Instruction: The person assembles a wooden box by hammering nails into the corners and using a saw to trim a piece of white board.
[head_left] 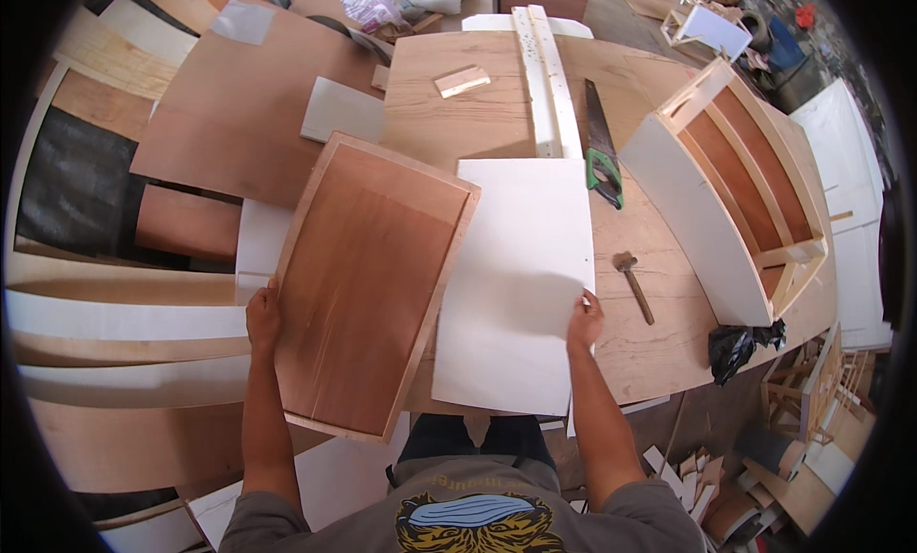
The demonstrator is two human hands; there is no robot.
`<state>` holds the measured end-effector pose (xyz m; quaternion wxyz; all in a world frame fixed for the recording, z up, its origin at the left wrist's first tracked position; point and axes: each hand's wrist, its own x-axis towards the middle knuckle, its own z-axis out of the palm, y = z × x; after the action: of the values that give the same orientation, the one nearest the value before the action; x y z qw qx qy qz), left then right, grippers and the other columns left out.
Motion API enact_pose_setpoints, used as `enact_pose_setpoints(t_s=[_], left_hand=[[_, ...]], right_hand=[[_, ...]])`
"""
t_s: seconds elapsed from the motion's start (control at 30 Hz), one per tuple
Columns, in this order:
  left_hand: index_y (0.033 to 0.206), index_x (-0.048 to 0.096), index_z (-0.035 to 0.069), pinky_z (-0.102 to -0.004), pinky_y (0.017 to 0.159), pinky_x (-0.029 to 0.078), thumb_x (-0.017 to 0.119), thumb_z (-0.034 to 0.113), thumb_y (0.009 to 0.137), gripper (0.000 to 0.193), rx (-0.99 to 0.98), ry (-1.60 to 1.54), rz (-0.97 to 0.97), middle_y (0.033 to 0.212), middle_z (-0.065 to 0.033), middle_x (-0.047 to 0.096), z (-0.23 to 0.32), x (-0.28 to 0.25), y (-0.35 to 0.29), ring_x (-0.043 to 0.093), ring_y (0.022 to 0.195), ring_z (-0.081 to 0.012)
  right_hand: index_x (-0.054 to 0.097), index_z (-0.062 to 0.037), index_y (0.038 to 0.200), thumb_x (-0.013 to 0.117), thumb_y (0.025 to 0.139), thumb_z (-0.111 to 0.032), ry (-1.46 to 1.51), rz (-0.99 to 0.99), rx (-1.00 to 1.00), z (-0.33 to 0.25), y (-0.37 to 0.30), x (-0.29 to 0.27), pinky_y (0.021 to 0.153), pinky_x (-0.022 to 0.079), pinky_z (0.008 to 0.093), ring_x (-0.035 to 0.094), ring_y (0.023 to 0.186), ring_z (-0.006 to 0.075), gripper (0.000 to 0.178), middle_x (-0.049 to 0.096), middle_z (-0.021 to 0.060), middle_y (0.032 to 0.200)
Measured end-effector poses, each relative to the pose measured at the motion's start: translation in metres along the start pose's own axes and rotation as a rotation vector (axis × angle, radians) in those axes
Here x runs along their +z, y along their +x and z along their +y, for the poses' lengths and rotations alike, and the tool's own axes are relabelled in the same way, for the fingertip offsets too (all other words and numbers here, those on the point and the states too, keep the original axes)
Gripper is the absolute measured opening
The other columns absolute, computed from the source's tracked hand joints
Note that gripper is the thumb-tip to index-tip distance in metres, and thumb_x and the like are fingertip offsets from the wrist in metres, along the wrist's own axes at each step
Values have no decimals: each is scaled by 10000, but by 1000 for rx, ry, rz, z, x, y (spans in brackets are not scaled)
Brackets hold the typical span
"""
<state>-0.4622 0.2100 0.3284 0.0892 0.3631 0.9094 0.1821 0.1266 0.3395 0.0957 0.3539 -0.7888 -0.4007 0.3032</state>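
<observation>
My left hand point(263, 316) is closed round the left edge of a shallow wooden panel point(368, 286) with a raised rim and a reddish-brown inner face. This panel sits tilted in front of me, its lower end close to my body. Beside it, a white rectangular board point(516, 247) lies over the workbench. My right hand point(586, 321) is closed at the board's right edge, with the fingers curled and partly hidden. A hammer point(634, 287) rests to the right of that hand, and a green-handled handsaw point(601, 147) lies farther up.
A white-sided wooden frame point(735, 190) with inner bars stands on the right of the workbench point(659, 352). Narrow white strips point(544, 85) and a small wood block point(462, 81) lie at the back. Brown sheets point(258, 104) and stacked boards point(124, 314) crowd the left. A black plastic bag point(734, 350) hangs near the bench edge.
</observation>
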Motion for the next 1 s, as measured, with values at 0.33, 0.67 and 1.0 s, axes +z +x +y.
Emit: enact_pose_setpoints(t_s=[0.33,0.67,1.0], left_hand=[[891,662,-36,-449,700,469,500,513,1053,595,178,81,-187,736,-208,621,105,104,-30,554,684,-277],[882,701,-16,-409,710,481,529,551,1038,612,231,-199,-385,708,-180,601,102,130,1,544,695,-170],[879,695,-39,-460,722,495,540,565,1010,637,528,123,-711,799,-248,670,205,225,-16,641,731,-350]], right_hand=[[780,-113,1042,770,850,-186,-284,-119,-286,-19,14,-53,907,512,464,637,986,337,206,674,149,1017],[548,-101,1390,799,870,-321,-751,124,-240,56,87,-156,1059,439,521,499,1298,349,618,549,130,1368],[527,-108,1235,630,1003,-250,-766,-193,-160,63,107,-177,870,551,529,650,1104,395,291,662,196,1147]])
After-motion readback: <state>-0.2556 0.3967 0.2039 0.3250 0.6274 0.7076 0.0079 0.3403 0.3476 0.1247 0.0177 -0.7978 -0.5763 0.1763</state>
